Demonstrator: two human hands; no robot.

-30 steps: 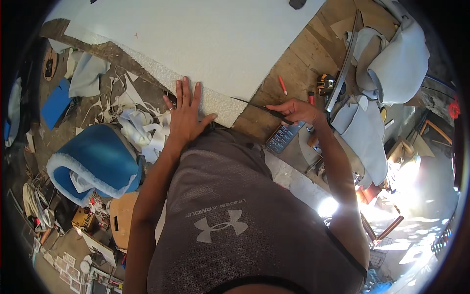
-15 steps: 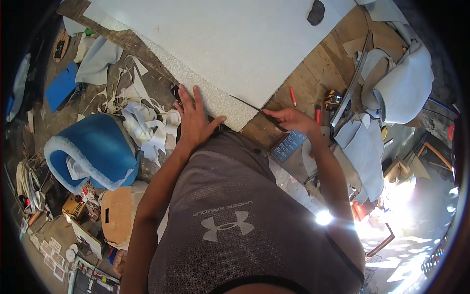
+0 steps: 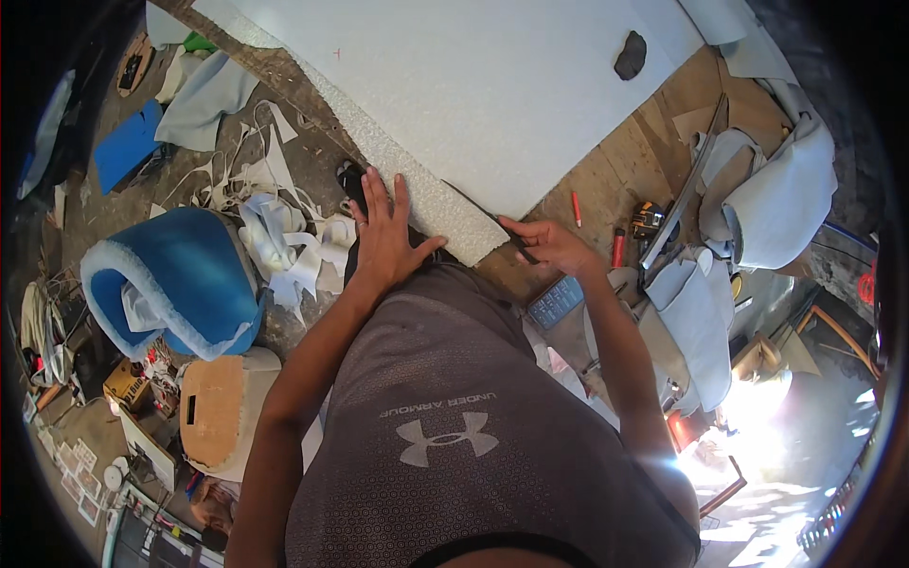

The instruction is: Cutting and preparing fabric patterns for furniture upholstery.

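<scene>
A large white sheet (image 3: 492, 104) lies over a wooden table, with a bumpy off-white strip (image 3: 417, 185) along its near left edge. My right hand (image 3: 551, 248) is closed round the handles of dark scissors (image 3: 516, 241). Their thin blades lie along the line between smooth sheet and bumpy strip, partly hidden there. My left hand (image 3: 386, 239) rests with spread fingers at the strip's outer edge, close to my body, and grips nothing.
A dark stone-like lump (image 3: 630, 55) sits on the sheet. Right of it are a red pencil (image 3: 577, 208), a yellow-black tape measure (image 3: 649, 220) and a phone-like screen (image 3: 556, 303). A blue padded chair shell (image 3: 189, 275) and white scraps (image 3: 279, 241) lie left on the floor.
My right hand and the scissors have moved slightly left and nearer my body. The bumpy corner now stands apart from the smooth sheet. My left hand stays spread at the edge.
</scene>
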